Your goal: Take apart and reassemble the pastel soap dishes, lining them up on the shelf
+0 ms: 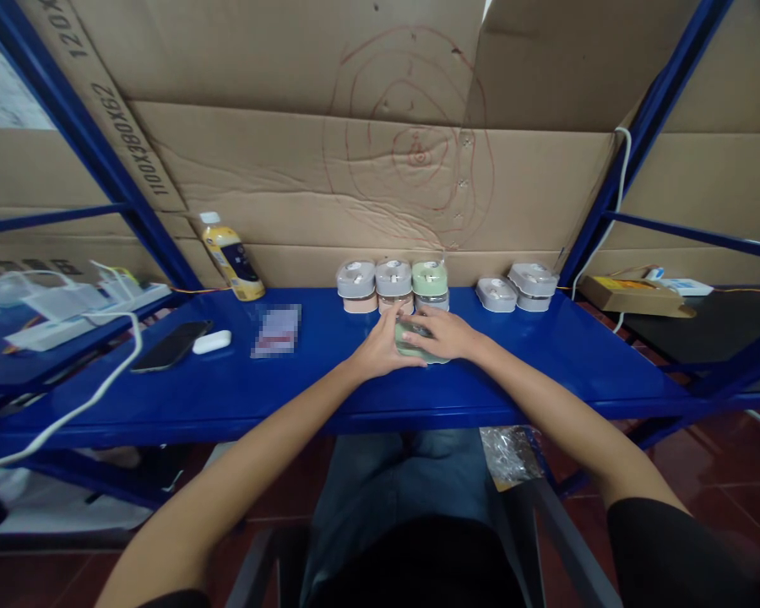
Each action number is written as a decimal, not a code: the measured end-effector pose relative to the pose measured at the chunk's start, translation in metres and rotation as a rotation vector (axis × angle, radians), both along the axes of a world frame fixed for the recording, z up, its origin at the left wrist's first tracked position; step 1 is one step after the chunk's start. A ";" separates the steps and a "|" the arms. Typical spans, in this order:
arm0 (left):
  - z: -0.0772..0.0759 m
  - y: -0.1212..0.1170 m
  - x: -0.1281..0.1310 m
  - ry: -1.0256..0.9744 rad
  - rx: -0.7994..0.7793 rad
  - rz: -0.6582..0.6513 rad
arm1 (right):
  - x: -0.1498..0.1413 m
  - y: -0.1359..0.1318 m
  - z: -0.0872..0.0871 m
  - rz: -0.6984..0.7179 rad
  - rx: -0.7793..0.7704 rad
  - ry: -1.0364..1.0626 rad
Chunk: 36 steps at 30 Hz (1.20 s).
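Both my hands meet over a small green container point(420, 348) on the blue shelf point(329, 380). My left hand point(383, 344) curls round its left side. My right hand point(444, 334) lies across its top with the fingers pressed down, hiding most of it. Just behind stand three lidded containers in a row: a beige-based one point(355, 285), a middle one point(393, 284) and a green one point(430, 283).
Two grey lids or containers point(518, 287) lie to the right. A yellow bottle point(232, 256) leans against the cardboard backing. A black phone point(171, 344), a white earbud case point(212, 341), a card point(277, 330) and a white cable point(101, 384) sit on the left. A cardboard box point(633, 295) lies far right.
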State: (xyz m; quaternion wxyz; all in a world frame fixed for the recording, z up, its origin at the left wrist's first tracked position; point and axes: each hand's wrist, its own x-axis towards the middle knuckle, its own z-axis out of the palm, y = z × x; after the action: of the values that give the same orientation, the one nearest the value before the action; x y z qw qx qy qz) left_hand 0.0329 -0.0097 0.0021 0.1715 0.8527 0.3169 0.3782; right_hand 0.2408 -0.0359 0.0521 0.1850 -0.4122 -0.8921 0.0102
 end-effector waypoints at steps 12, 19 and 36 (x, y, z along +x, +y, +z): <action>-0.002 0.008 -0.011 0.037 0.040 0.034 | 0.078 -0.046 0.002 -0.124 -0.039 -0.092; -0.001 0.008 -0.010 0.060 0.037 0.098 | 0.109 -0.021 -0.009 -0.534 0.167 -0.244; 0.005 0.007 -0.011 0.082 0.031 0.122 | 0.057 0.085 0.020 -0.593 0.227 0.034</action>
State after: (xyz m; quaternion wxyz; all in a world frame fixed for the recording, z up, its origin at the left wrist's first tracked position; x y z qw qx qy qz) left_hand 0.0224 -0.0024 0.0067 0.1215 0.8491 0.3692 0.3576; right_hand 0.2976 0.0494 0.0724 0.2399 -0.6308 -0.7251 -0.1369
